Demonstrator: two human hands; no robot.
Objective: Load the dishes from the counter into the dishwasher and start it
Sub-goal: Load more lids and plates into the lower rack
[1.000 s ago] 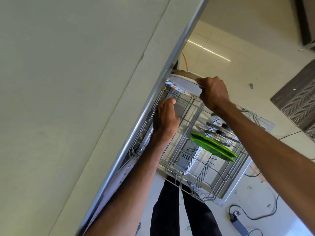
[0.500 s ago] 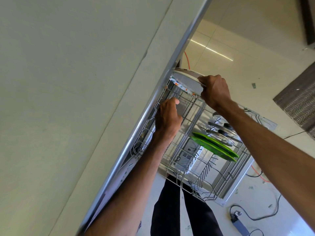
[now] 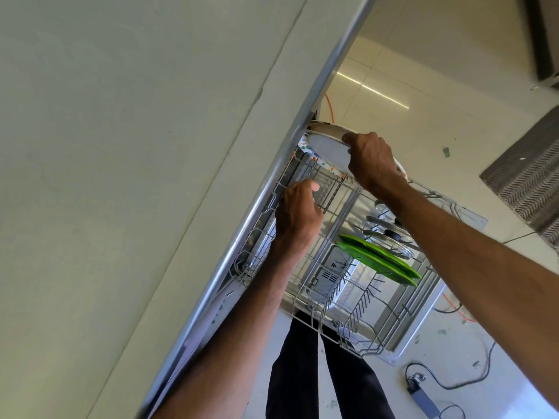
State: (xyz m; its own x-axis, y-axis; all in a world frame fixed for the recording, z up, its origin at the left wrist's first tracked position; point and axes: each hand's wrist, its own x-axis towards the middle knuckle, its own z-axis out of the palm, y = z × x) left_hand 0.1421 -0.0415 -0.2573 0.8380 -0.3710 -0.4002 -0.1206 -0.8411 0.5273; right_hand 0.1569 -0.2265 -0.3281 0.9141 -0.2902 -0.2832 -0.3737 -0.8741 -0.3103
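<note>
A white plate (image 3: 326, 148) with a speckled coloured rim stands on edge at the far end of the pulled-out lower dishwasher rack (image 3: 375, 343). My right hand (image 3: 370, 160) grips the plate's upper rim. My left hand (image 3: 298, 211) is down inside the rack, fingers curled around its wires near the counter side. Two green plates (image 3: 378, 261) stand in the rack's tines, with glass pot lids (image 3: 390, 237) behind them. The open dishwasher door (image 3: 423, 322) lies under the rack.
The pale counter (image 3: 136, 176) with a metal edge strip (image 3: 242, 234) fills the left and overhangs the rack. A dark mat (image 3: 526, 179) lies at the right. Cables and a plug box (image 3: 423, 397) sit on the floor. My dark trousers (image 3: 320, 379) are below the rack.
My right hand has tilted the plate a little lower onto the rack's far end. My left hand has shifted slightly on the wires.
</note>
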